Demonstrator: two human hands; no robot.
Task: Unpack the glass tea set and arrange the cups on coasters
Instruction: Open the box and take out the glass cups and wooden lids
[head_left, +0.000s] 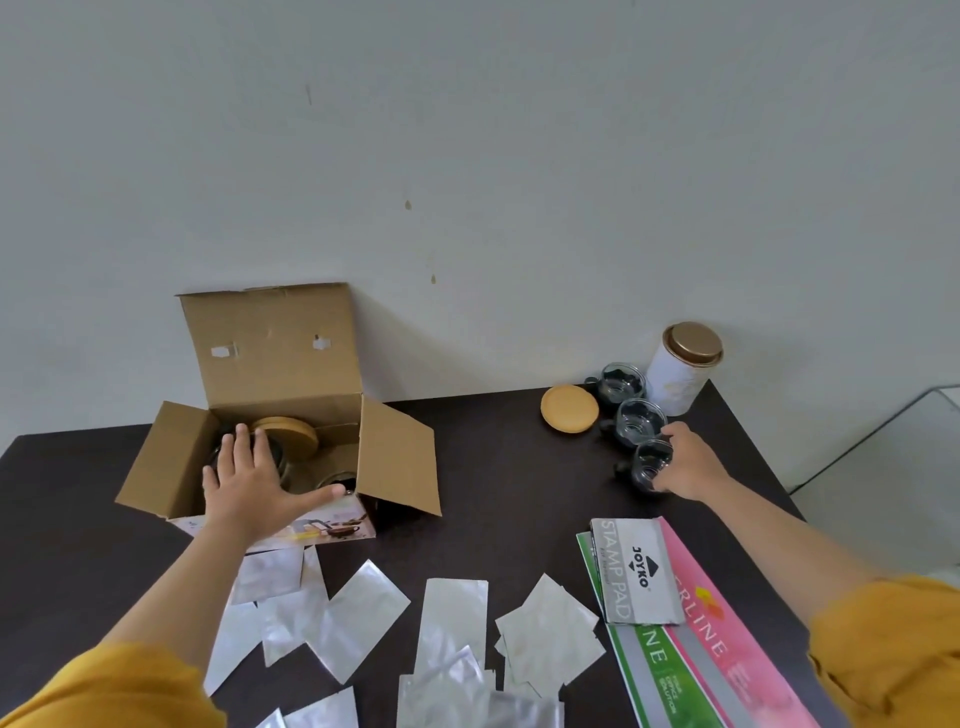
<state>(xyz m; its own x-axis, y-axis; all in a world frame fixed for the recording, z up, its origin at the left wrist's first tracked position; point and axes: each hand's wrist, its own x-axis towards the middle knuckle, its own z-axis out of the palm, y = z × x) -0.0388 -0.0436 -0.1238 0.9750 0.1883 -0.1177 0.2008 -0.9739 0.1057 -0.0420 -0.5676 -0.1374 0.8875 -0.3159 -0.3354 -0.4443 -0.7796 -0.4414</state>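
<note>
An open cardboard box (395, 452) stands at the left on a dark table. Inside it I see a glass teapot with a round wooden lid (291, 434) and another glass cup (337, 478). My left hand (254, 483) hovers over the box opening with fingers spread and straight, thumb by the front edge. At the right, my right hand (685, 462) grips a glass cup (649, 462) set on the table. Two more glass cups (639, 418) (621, 382) stand in a row behind it. A round wooden coaster (569, 408) lies just left of them.
A white canister with a gold lid (680, 369) stands at the back right by the wall. Several clear plastic wrappers (363, 618) are strewn along the near side. A stamp pad box (636, 571) lies on pink and green packs (691, 634).
</note>
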